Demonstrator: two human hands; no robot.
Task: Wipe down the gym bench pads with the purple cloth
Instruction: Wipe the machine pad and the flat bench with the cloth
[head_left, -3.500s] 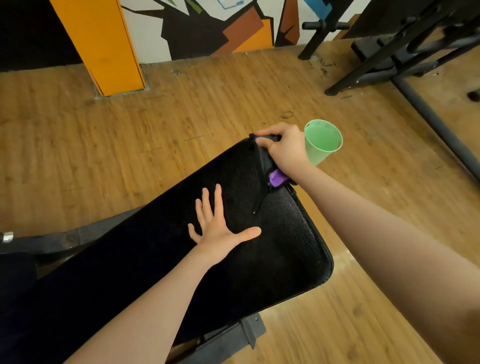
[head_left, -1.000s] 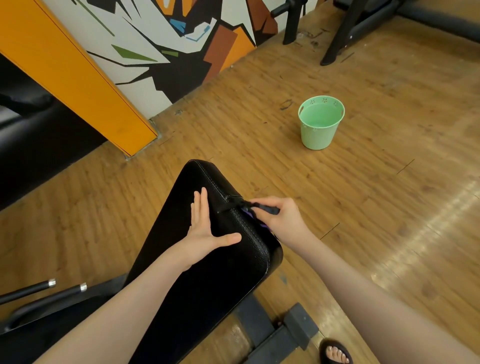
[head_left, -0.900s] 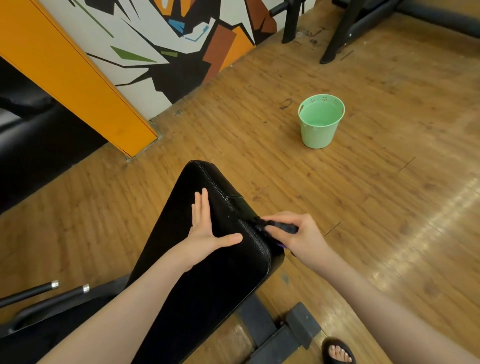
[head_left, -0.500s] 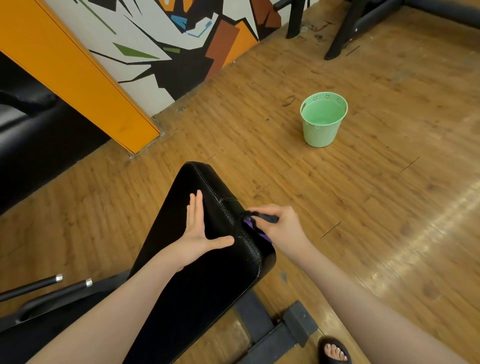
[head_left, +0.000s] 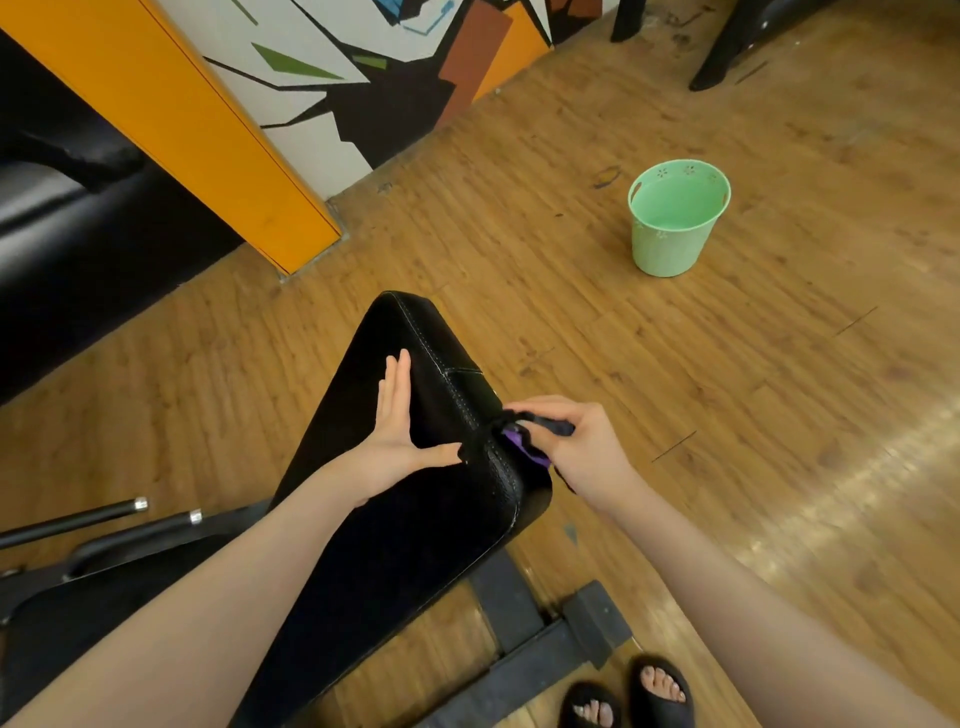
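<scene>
A black padded gym bench pad (head_left: 415, 519) runs from the lower left toward the centre. My left hand (head_left: 397, 431) lies flat on its top with fingers straight and thumb spread. My right hand (head_left: 576, 447) grips a bunched purple cloth (head_left: 524, 441) with a dark part, and presses it against the pad's right side edge. Most of the cloth is hidden under my fingers.
A mint green bucket (head_left: 675, 218) stands on the wooden floor (head_left: 727, 389) at the upper right. The bench's black metal base (head_left: 545, 639) and my sandalled feet (head_left: 623, 701) are below. An orange pillar (head_left: 197, 135) and another black pad (head_left: 78, 234) stand at the left.
My right hand has slid the cloth back and forth along the pad's right edge. My left hand stayed flat on the pad. The view shifted slightly.
</scene>
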